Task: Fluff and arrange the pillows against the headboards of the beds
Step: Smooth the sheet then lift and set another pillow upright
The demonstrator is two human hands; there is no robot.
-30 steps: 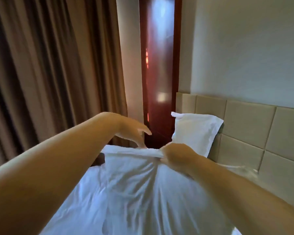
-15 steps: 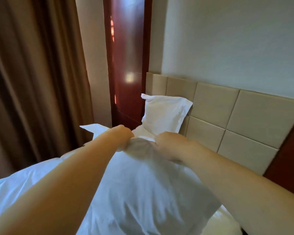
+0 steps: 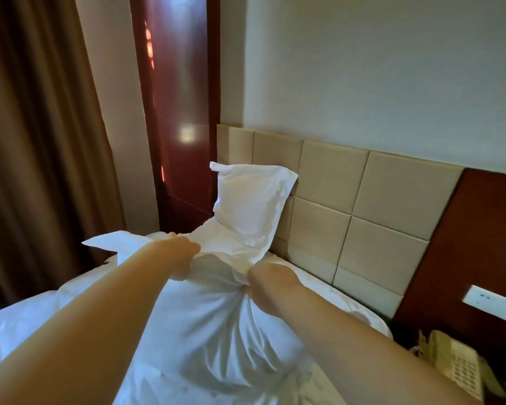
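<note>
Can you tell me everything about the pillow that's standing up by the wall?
The standing pillow is white, in a smooth cloth case that looks like cotton, with a flat flap border around its edges and pointed top corners. It looks plump and only lightly creased. It stands upright, tilted slightly, with its back leaning on the beige padded headboard at the bed's far left end, beside a dark red wood panel. Its bottom rests on the white bedding. Neither hand touches it; its lower edge is hidden.

We count two white pillows [image 3: 216, 323] [image 3: 250, 206], one bed [image 3: 27, 325], one padded headboard [image 3: 386, 214], two bare hands [image 3: 184, 252] [image 3: 268, 280], one telephone [image 3: 456, 366] and one curtain [image 3: 35, 141].
</note>
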